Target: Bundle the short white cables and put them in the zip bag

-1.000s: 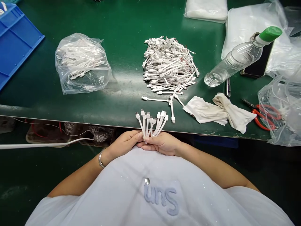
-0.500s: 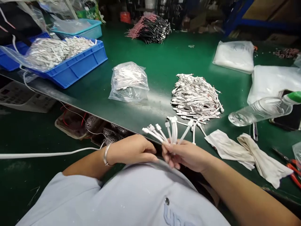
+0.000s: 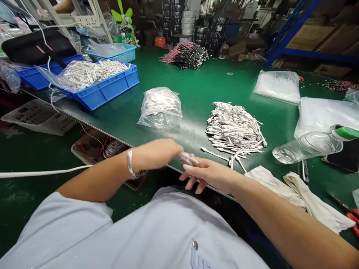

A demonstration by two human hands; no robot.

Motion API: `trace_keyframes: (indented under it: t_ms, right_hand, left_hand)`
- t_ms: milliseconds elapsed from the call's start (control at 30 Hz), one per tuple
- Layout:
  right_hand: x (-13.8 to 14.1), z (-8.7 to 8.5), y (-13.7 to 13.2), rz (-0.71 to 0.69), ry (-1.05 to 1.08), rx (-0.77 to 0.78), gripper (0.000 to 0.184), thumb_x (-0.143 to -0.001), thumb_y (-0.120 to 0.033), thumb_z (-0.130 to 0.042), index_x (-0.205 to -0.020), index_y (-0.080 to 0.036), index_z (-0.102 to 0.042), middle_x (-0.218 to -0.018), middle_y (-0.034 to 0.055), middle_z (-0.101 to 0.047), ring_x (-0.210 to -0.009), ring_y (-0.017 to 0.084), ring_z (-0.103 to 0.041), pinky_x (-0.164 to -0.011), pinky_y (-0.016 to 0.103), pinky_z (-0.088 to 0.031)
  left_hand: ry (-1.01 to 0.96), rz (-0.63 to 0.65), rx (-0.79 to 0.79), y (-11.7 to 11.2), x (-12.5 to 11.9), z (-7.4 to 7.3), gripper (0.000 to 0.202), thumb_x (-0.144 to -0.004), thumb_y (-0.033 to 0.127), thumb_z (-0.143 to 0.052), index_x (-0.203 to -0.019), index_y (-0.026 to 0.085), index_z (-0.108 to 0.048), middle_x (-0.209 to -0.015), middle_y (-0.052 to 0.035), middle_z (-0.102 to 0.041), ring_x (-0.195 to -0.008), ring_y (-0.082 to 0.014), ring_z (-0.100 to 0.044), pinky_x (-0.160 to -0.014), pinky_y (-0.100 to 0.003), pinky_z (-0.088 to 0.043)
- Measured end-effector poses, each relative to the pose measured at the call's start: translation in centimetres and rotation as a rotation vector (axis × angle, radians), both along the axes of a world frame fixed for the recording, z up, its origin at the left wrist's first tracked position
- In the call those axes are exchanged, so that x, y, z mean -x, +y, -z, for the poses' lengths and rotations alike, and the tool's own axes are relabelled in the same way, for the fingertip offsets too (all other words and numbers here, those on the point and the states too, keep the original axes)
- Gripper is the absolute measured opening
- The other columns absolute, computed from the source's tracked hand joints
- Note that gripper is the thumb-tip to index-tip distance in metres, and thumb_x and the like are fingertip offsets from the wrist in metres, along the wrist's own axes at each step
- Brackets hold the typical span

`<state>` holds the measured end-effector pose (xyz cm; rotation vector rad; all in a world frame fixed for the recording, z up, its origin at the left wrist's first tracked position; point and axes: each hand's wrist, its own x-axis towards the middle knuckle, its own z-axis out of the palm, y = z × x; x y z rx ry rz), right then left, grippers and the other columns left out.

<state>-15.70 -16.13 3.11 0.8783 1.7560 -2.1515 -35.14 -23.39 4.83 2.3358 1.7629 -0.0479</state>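
Note:
My right hand (image 3: 210, 173) is over the table's front edge, thumb and forefinger pinching a small bundle of short white cables (image 3: 189, 158). Its other fingers hang loosely below. Motion blurs the bundle, so single cables do not show clearly. My left hand (image 3: 157, 154), with a bangle at the wrist, meets the bundle's left end. Its fingers are smeared and partly hidden, so its grip is unclear. Just beyond my right hand lies a heap of short white cables (image 3: 235, 129), with a few loose ones at its near edge.
A clear bag of white cables (image 3: 160, 108) sits mid-table. On the left stands a blue bin (image 3: 112, 87) full of similar pieces. To the right are a water bottle (image 3: 308, 147), cloth gloves (image 3: 311, 201), red-handled pliers (image 3: 352, 215) and plastic bags (image 3: 276, 87).
The fanned-out cables in my right hand are now gathered into a compact bundle. My left hand has risen from the body to the bundle. The view has tilted up.

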Motion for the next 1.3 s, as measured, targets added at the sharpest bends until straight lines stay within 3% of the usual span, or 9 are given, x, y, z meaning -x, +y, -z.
trace_keyframes:
  t_ms: [100, 167, 400, 567, 667, 767, 900, 1100, 1300]
  right_hand:
    - [-0.8, 0.8, -0.7, -0.010, -0.005, -0.048, 0.066, -0.089, -0.041, -0.059, -0.144, -0.016, -0.035, -0.115, 0.0142, -0.065, -0.081, 0.013, -0.066, -0.063, 0.023, -0.055]
    - [-1.7, 1.4, -1.4, -0.114, 0.013, -0.076, 0.063, -0.091, -0.041, -0.056, -0.145, -0.014, -0.037, -0.113, 0.0132, -0.066, -0.082, 0.014, -0.065, -0.068, 0.026, -0.055]
    - [-4.3, 1.4, -2.7, -0.274, 0.012, -0.323, 0.051, -0.090, -0.050, -0.051, -0.129, -0.018, -0.059, -0.110, 0.0064, -0.070, -0.097, 0.021, -0.064, -0.087, 0.034, -0.048]
    - [-6.3, 1.4, -2.8, -0.219, 0.107, -0.561, 0.035, -0.093, -0.038, -0.050, -0.116, -0.018, -0.066, -0.109, 0.0059, -0.071, -0.096, 0.019, -0.064, -0.085, 0.029, -0.047]
    - [-8.8, 2.5, -1.5, -0.129, 0.082, -1.002, 0.029, -0.095, -0.023, -0.043, -0.101, -0.017, -0.070, -0.097, 0.0085, -0.070, -0.090, 0.019, -0.063, -0.081, 0.030, -0.046]
    - [-11.0, 3.9, 0.6, -0.009, -0.107, -1.440, 0.035, -0.090, -0.007, -0.040, -0.110, -0.015, -0.066, -0.096, 0.0111, -0.066, -0.085, 0.021, -0.059, -0.071, 0.030, -0.043]
    - [-11.8, 4.8, 2.8, -0.278, -0.125, -1.839, 0.031, -0.087, -0.005, -0.045, -0.110, -0.011, -0.065, -0.091, 0.0131, -0.064, -0.078, 0.022, -0.053, -0.062, 0.032, -0.036]
    - [-11.4, 4.8, 2.9, -0.484, 0.135, -2.115, 0.021, -0.088, -0.006, -0.045, -0.086, -0.012, -0.065, -0.081, 0.0106, -0.063, -0.067, 0.019, -0.049, -0.056, 0.032, -0.033]
    - [-13.0, 4.3, 3.5, 0.020, 0.255, -2.130, 0.021, -0.090, -0.005, -0.044, -0.094, -0.011, -0.063, -0.099, 0.0123, -0.068, -0.086, 0.018, -0.056, -0.077, 0.028, -0.043]
  left_hand:
    - [0.289, -0.377, -0.028, 1.8, 2.8, -0.8, 0.025, -0.092, 0.013, -0.040, -0.098, 0.016, -0.064, -0.095, -0.0097, -0.068, -0.091, -0.0208, -0.062, -0.079, -0.032, -0.047]
    - [0.369, -0.487, -0.017, 3.5, 4.6, -0.8, 0.024, -0.094, 0.017, -0.043, -0.105, 0.011, -0.062, -0.101, -0.0127, -0.066, -0.097, -0.0232, -0.062, -0.083, -0.039, -0.050]
    - [0.448, -0.571, -0.092, 9.1, 6.9, 1.1, 0.038, -0.090, 0.035, -0.057, -0.122, 0.015, -0.054, -0.121, -0.0097, -0.058, -0.104, -0.0205, -0.060, -0.088, -0.042, -0.053]
    - [0.419, -0.510, -0.239, 9.8, 6.6, 1.6, 0.037, -0.093, 0.036, -0.051, -0.120, 0.010, -0.056, -0.118, -0.0124, -0.060, -0.105, -0.0220, -0.060, -0.089, -0.042, -0.051]
    - [0.384, -0.435, -0.233, 8.2, 4.8, 1.8, 0.039, -0.097, 0.028, -0.038, -0.106, -0.002, -0.061, -0.105, -0.0208, -0.065, -0.102, -0.0273, -0.061, -0.089, -0.041, -0.049]
    - [0.310, -0.292, -0.233, 6.4, 1.2, 2.3, 0.034, -0.097, 0.025, -0.035, -0.109, 0.011, -0.064, -0.106, -0.0115, -0.067, -0.103, -0.0221, -0.059, -0.091, -0.034, -0.046]
    - [0.136, 0.103, -0.244, 6.4, -4.3, 3.6, 0.029, -0.095, 0.025, -0.042, -0.110, 0.015, -0.064, -0.108, -0.0102, -0.065, -0.099, -0.0212, -0.057, -0.085, -0.031, -0.045]
    - [0.279, 0.195, -0.174, 8.6, -7.5, 3.9, 0.025, -0.088, 0.009, -0.041, -0.084, 0.011, -0.066, -0.084, -0.0128, -0.063, -0.081, -0.0236, -0.059, -0.066, -0.033, -0.042]
    - [0.219, 0.045, -0.154, 8.2, -7.3, 3.4, 0.018, -0.085, 0.017, -0.045, -0.082, 0.014, -0.063, -0.086, -0.0100, -0.065, -0.083, -0.0229, -0.060, -0.065, -0.031, -0.042]
